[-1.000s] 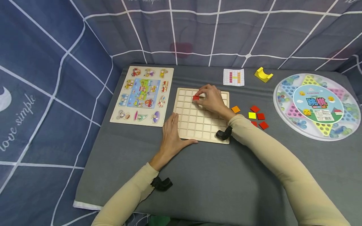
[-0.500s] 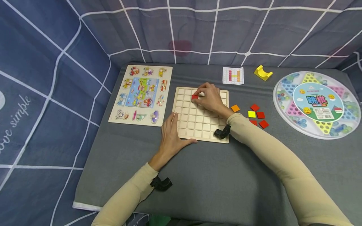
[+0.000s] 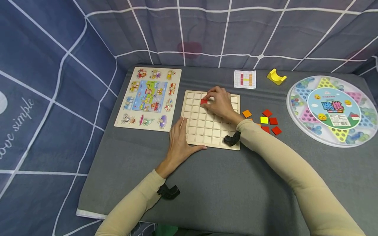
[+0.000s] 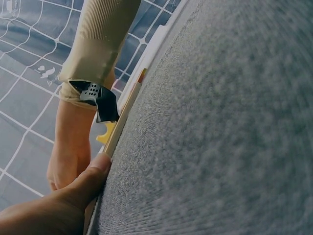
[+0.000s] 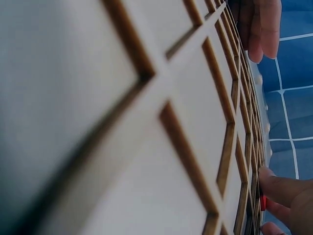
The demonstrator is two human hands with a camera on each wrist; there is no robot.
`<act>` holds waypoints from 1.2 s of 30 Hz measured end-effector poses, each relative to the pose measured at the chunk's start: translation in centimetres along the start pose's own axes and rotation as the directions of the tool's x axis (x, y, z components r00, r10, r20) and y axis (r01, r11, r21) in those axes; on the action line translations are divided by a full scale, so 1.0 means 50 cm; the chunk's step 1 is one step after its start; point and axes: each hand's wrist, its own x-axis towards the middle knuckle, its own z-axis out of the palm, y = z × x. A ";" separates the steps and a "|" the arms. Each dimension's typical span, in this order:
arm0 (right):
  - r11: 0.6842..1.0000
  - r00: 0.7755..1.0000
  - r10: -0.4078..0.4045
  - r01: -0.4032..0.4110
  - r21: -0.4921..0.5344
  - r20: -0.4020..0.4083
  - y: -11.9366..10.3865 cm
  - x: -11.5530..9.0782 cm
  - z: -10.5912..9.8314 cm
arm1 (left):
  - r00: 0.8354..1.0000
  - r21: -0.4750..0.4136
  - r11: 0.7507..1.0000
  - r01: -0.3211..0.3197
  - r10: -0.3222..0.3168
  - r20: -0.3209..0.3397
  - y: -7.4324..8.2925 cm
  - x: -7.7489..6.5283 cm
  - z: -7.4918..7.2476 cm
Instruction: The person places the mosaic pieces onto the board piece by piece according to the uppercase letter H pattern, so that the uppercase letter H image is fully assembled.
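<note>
Board (image 3: 195, 123) lay against the left hand (image 3: 178, 143), thumb spread wide (presumably to stop sliding), while the right hand (image 3: 220, 102) pinched a red tile (image 3: 203, 102) at its grid.

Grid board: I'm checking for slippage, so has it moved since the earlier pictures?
No: in the head view, the grid board shows no visible shift against the puzzle.

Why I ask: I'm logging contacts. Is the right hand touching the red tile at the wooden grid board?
Touching. In the head view, the right hand pinches the red tile between its thumb and finger.
</note>
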 end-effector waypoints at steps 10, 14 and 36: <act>1.000 1.000 -0.003 0.003 0.010 0.009 -0.003 -0.002 0.000 | 1.000 0.006 1.000 0.001 -0.001 0.003 -0.002 0.000 0.000; 1.000 1.000 -0.005 0.005 0.015 0.012 -0.003 -0.003 0.000 | 1.000 0.011 1.000 -0.002 0.002 0.003 -0.002 0.000 0.000; 1.000 1.000 0.004 -0.004 0.031 0.003 0.005 -0.004 0.003 | 1.000 -0.002 1.000 0.004 -0.004 0.011 -0.002 0.001 0.001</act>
